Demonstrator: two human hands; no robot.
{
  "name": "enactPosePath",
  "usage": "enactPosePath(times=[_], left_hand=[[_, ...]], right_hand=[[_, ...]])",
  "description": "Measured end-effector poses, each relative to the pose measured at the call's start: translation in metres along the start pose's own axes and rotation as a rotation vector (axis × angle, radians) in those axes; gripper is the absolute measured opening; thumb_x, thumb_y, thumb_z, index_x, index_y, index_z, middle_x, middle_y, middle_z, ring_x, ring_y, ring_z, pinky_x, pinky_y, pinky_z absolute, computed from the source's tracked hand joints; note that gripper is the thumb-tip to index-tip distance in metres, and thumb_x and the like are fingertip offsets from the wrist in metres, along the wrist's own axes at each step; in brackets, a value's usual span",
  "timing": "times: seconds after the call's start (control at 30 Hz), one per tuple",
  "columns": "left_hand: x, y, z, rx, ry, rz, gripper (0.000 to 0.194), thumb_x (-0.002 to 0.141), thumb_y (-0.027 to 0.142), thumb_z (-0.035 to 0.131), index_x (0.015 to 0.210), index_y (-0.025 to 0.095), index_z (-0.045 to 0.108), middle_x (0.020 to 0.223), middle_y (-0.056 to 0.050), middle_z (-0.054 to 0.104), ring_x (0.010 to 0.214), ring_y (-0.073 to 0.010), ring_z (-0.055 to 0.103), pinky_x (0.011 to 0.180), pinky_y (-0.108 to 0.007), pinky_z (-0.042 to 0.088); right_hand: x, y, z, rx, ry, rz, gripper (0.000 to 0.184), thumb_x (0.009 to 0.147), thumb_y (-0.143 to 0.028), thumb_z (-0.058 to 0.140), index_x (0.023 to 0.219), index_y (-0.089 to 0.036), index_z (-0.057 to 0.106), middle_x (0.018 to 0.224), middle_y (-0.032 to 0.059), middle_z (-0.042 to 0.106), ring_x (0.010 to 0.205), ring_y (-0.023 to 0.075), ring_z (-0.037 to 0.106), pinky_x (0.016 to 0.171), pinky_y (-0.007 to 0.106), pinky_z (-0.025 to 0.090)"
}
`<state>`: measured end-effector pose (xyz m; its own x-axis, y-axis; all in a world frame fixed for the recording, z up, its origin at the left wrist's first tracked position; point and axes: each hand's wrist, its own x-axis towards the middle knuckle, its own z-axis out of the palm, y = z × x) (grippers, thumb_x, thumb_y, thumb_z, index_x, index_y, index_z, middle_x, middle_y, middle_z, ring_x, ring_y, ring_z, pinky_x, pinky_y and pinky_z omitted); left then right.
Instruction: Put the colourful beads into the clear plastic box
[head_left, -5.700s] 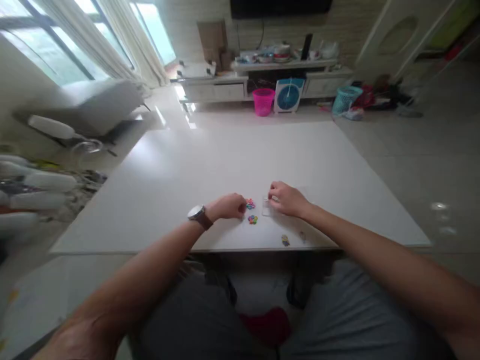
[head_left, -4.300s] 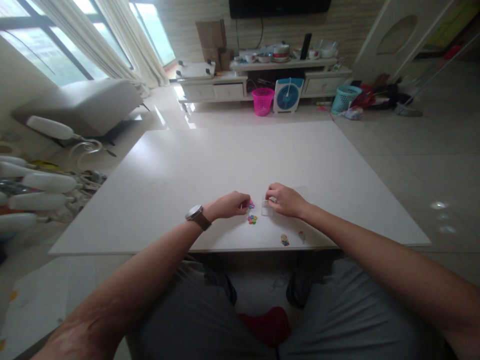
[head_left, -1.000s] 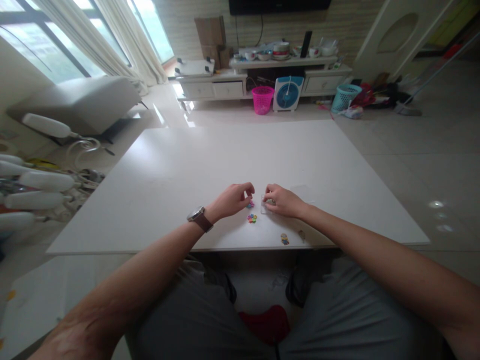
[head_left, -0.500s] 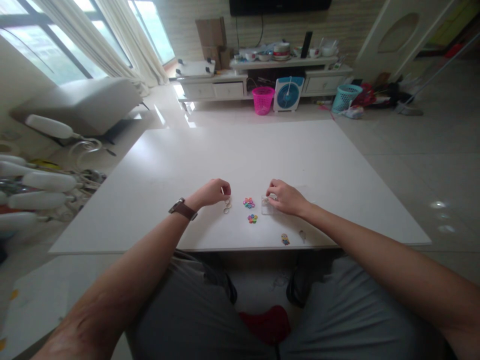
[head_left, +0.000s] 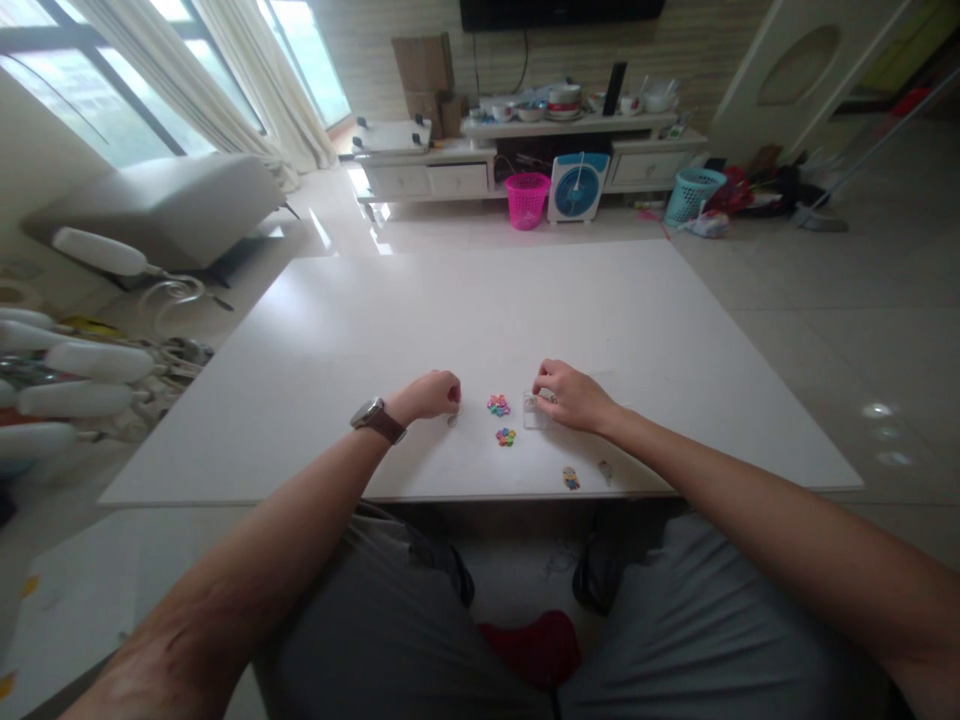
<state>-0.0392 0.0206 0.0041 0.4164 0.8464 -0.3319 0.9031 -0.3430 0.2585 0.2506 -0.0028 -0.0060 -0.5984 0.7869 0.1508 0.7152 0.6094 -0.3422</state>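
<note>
My left hand (head_left: 437, 393) is closed, fingertips pinched together and pointing down at the white table (head_left: 360, 330). A small metal ring (head_left: 453, 421) lies just below those fingertips; whatever is between them is hidden. My right hand (head_left: 568, 392) has its fingers bent around a small clear plastic box (head_left: 532, 416), with some small pieces showing inside it. Between the hands lie a pile of colourful star-shaped pieces (head_left: 498, 405) and, nearer me, a cluster of colourful flower-like pieces (head_left: 505, 437).
Close to the table's near edge lie a yellow and blue cartoon figure piece (head_left: 571, 478) and a small pale keychain-like piece (head_left: 605, 472). White-shaded lamp arms (head_left: 97, 360) stand at the left. Beyond the table are a pink basket (head_left: 526, 202) and a box fan (head_left: 577, 188).
My left hand has moved slightly toward me and now covers rings that showed under it before. My right hand has stayed at the box.
</note>
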Motion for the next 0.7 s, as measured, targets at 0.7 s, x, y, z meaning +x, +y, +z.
enactPosePath(times=[0.7], left_hand=[[0.002,0.01,0.008,0.175,-0.021,0.031,0.017,0.076,0.017,0.055,0.074,0.014,0.072,0.077,-0.012,0.072,0.072,-0.0227,0.067,0.065,-0.029,0.047]], right_hand=[[0.001,-0.004,-0.002,-0.008,-0.011,0.001,0.01,0.088,-0.016,0.06,0.084,-0.018,0.069,0.098,0.0079,0.06,0.095,0.0216,0.058,0.077,0.03,0.045]])
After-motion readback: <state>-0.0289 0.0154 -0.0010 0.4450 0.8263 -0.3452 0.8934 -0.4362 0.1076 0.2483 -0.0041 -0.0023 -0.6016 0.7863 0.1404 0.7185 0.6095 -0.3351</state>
